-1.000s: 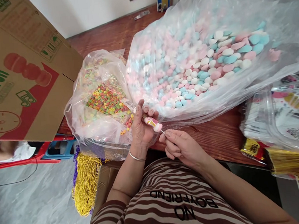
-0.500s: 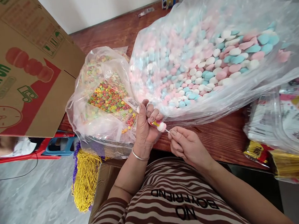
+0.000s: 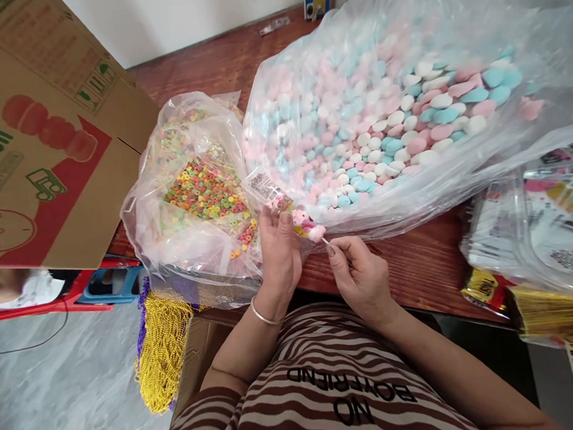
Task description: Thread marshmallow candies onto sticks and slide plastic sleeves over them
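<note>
The reddish, grained wooden bench carries 2 bags of crinkled clear plastic: the larger bag contains smooth pink, white and blue ovals, the smaller bag many-coloured little rings. The left hand points upward near the pink piece, which is between the 2 hands — whether it grips, I cannot tell. The right hand is curled, pinching the piece's thin white stick.

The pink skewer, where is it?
In the head view, the pink skewer is central, between left hand and right hand, by the big pastel bag.
</note>
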`<act>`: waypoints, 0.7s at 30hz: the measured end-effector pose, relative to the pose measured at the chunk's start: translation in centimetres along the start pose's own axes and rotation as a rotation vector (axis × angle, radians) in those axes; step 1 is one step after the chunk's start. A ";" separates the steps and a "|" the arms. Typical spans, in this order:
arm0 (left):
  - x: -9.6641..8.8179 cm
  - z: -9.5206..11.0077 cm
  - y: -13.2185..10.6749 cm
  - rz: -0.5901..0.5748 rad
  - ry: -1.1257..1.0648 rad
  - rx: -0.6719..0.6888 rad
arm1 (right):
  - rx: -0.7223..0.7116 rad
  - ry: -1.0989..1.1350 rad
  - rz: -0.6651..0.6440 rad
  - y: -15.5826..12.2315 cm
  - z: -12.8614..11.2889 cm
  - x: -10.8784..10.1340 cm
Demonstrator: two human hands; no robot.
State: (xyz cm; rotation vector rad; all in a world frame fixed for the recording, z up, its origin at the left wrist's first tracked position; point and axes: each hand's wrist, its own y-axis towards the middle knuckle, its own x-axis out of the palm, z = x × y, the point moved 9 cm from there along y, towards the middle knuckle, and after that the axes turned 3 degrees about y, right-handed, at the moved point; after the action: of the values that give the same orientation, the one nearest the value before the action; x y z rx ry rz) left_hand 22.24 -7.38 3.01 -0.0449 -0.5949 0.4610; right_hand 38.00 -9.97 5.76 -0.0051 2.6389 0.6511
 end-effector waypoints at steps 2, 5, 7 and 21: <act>-1.3 0.3 -0.4 0.023 0.145 0.066 | -0.008 -0.032 0.039 0.1 0.0 -0.5; -1.5 -0.4 -1.1 -0.090 0.357 -0.008 | -0.014 -0.059 0.065 0.1 -0.1 -0.6; -1.3 -0.7 -1.6 -0.147 0.416 -0.065 | -0.017 -0.060 0.060 0.1 -0.1 -0.5; -0.1 -0.5 -2.3 -0.270 0.437 -0.083 | -0.188 -0.193 0.116 -0.6 -1.3 0.2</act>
State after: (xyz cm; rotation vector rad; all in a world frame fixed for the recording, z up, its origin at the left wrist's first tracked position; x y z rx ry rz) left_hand 23.38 -9.39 2.96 -0.1386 -0.1844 0.1540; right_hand 37.33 -11.10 6.48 0.1496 2.3985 0.8906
